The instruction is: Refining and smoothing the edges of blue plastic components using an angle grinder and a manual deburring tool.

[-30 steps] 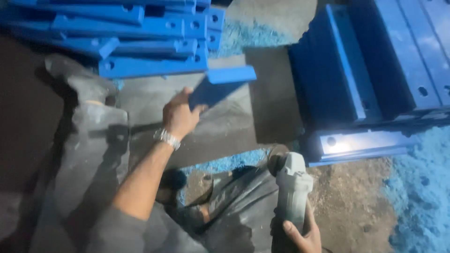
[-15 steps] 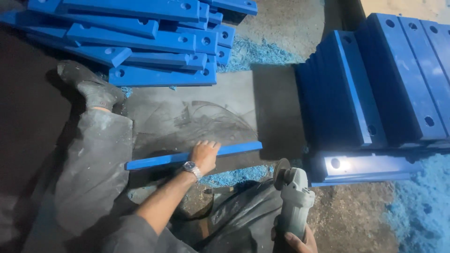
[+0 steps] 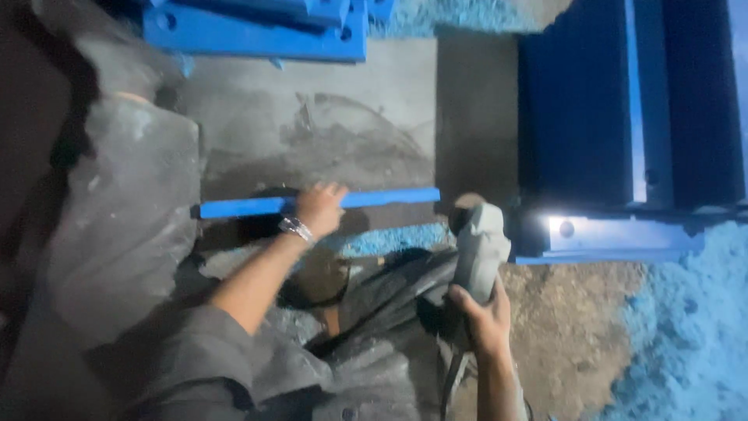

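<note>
A long blue bar (image 3: 389,197) stands on edge across a grey work slab (image 3: 312,132). My left hand (image 3: 318,209), with a watch on its wrist, grips the bar near its middle. My right hand (image 3: 479,312) holds a grey angle grinder (image 3: 477,245) by its body, its head pointing up toward the bar's right end, close to it. Whether the disc touches the bar cannot be told.
A stack of blue bars (image 3: 257,23) lies at the top. More blue pieces (image 3: 623,117) are stacked at the right, one with a lit face (image 3: 615,234). Blue shavings (image 3: 686,327) cover the ground at the right. My grey-trousered leg (image 3: 117,226) is at the left.
The bar, carried flat a second ago, has come down on edge on the slab. The view has dipped closer and the grinder has risen toward the bar's right end.
</note>
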